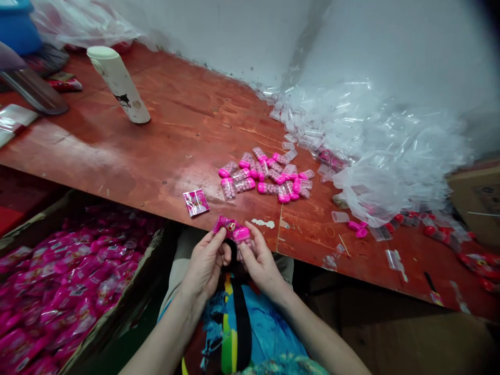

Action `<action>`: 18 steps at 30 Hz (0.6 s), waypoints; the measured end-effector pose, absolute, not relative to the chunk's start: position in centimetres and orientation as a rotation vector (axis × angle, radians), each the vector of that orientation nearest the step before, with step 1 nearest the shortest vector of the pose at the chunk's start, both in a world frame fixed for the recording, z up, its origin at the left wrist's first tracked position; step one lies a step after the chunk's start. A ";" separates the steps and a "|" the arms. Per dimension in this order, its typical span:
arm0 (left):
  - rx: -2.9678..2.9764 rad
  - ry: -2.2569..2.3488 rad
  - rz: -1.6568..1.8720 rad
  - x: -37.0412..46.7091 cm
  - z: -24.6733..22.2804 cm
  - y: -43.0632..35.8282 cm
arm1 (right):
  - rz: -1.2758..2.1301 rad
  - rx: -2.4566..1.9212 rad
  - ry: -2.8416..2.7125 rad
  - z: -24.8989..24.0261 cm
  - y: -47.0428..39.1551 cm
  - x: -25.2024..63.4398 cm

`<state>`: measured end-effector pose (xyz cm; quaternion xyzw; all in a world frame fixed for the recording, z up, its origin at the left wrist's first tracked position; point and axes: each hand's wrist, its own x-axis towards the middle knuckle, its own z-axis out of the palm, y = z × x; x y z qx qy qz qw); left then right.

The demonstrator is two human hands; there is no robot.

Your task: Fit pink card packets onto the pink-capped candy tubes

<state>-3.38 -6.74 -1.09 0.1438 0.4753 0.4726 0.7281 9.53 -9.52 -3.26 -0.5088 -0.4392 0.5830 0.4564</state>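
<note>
My left hand (pixel 210 260) pinches a small pink printed wrapper (pixel 225 225) just off the table's front edge. In my right hand (pixel 263 260) is a small clear candy tube (pixel 241 235) with a pink cap, full of pale pink beads. The tube's cap end touches or nearly touches the wrapper; whether it is inside cannot be made out. Another flat pink wrapper (pixel 196 202) lies on the table left of my hands. Beyond them several filled candy tubes with pink caps (pixel 269 174) lie in a loose cluster.
On the reddish wooden table (pixel 167 146) stands a cream bottle (pixel 119 85). Clear empty tubes and plastic bags (pixel 375 140) heap up against the wall at right. At lower left, a box (pixel 136 281) holds many pink packets (pixel 74 281). A carton (pixel 476 200) sits far right.
</note>
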 end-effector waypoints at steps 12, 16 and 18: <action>0.407 0.902 0.807 -3.4 -1.9 -7.6 | 1.673 -1.112 -1.253 -3.0 -9.1 11.0; 0.360 0.936 0.882 -3.5 -1.9 -7.3 | 1.411 -1.254 -1.576 -2.9 -9.2 11.0; 0.328 0.969 0.943 -3.6 -1.9 -7.0 | 1.359 -1.260 -1.603 -3.1 -9.4 10.6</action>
